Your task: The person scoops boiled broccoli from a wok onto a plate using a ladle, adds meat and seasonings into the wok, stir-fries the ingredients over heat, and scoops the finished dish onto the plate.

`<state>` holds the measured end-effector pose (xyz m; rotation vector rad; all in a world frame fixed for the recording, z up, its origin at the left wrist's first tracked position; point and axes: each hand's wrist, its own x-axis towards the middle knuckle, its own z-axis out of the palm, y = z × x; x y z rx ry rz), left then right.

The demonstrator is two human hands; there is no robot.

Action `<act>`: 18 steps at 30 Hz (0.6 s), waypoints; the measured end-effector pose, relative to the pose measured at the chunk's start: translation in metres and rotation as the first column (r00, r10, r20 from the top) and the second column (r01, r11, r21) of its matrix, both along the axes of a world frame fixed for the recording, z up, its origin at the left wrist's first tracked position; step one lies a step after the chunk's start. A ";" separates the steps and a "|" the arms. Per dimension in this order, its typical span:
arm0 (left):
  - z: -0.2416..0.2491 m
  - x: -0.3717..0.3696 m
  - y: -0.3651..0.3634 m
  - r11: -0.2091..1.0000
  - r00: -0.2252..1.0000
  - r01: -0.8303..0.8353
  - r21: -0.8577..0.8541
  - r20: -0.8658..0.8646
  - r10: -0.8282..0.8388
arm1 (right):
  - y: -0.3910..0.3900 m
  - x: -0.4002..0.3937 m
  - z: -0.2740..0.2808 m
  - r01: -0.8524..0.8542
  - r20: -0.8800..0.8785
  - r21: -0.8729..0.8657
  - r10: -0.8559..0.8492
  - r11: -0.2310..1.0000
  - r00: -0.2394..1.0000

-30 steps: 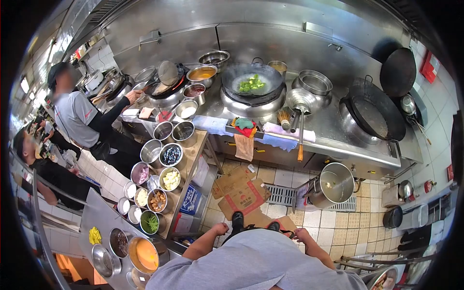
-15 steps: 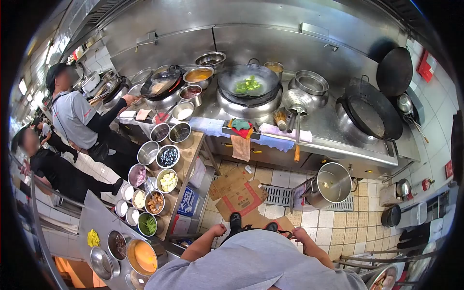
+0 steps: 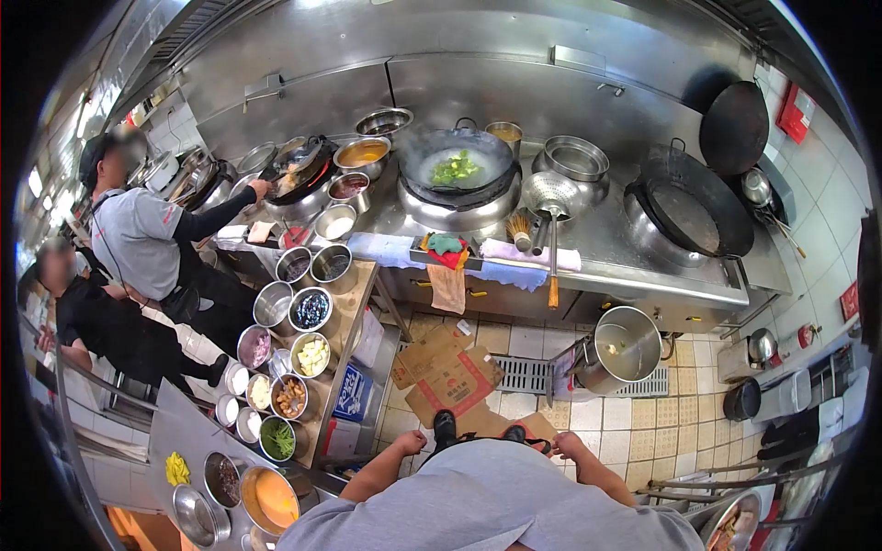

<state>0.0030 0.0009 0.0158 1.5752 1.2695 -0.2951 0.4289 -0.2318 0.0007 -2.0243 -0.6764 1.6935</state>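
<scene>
My left hand [image 3: 411, 443] hangs beside my waist, its fingers curled in and nothing visible in them. On the other side my right hand [image 3: 569, 446] is also closed. A dark strap [image 3: 540, 445] at my waist reaches close to its fingertips; whether they grip it is too small to tell. In front of me a wok [image 3: 459, 190] on the middle burner holds steaming liquid and green vegetables [image 3: 456, 167]. A perforated strainer [image 3: 549, 194] with a wooden handle rests to its right, beside a bamboo brush [image 3: 519, 228].
Flattened cardboard [image 3: 450, 376] covers the floor before my feet. A tall pot [image 3: 625, 344] stands right of it. Ingredient bowls crowd the side table [image 3: 354, 303] at left. A second wok [image 3: 694, 202] sits at right. One co-worker [image 3: 138, 230] handles a pan; another person [image 3: 101, 312] stands nearer.
My view has shifted slightly, so the stove and bowls sit a little further left. The co-worker's pan is tilted differently. My hands stay at my waist.
</scene>
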 end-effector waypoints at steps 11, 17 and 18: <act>-0.018 -0.006 0.003 1.000 1.000 -0.005 -0.023 0.015 0.006 | 0.000 0.004 -0.018 -0.011 0.076 -0.066 0.016 0.998 0.997; -0.007 -0.002 0.000 0.999 1.000 -0.025 -0.021 -0.009 0.025 | 0.014 -0.013 0.031 0.186 0.063 -0.172 -0.178 0.967 0.982; -0.004 -0.002 0.000 0.999 1.000 -0.025 -0.022 -0.010 0.025 | 0.014 -0.014 0.033 0.186 0.062 -0.174 -0.178 0.967 0.982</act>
